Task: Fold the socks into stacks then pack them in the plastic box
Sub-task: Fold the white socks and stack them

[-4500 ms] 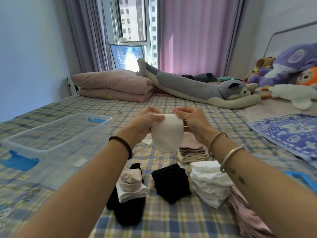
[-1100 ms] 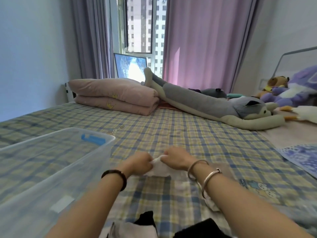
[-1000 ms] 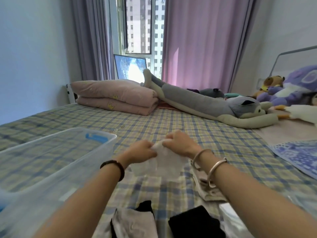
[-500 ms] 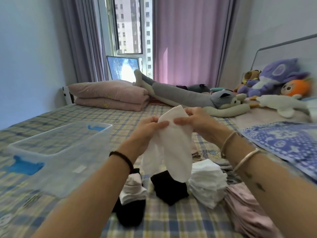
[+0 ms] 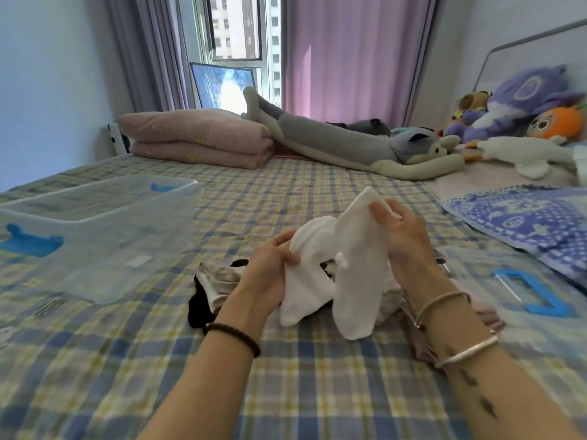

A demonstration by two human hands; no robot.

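Two hands hold white socks over the bed.
Left hand (image 5: 270,268) and right hand (image 5: 405,239) each grip one white sock (image 5: 357,265); plastic box (image 5: 95,236) at 9 o'clock.

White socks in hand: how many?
2. One white sock in the left hand, one hanging from the right hand. More may sit hidden in the stacks behind.

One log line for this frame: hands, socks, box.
left hand: holds white sock | right hand: holds second white sock | box: no socks visible inside | phase: pairing, pre-fold
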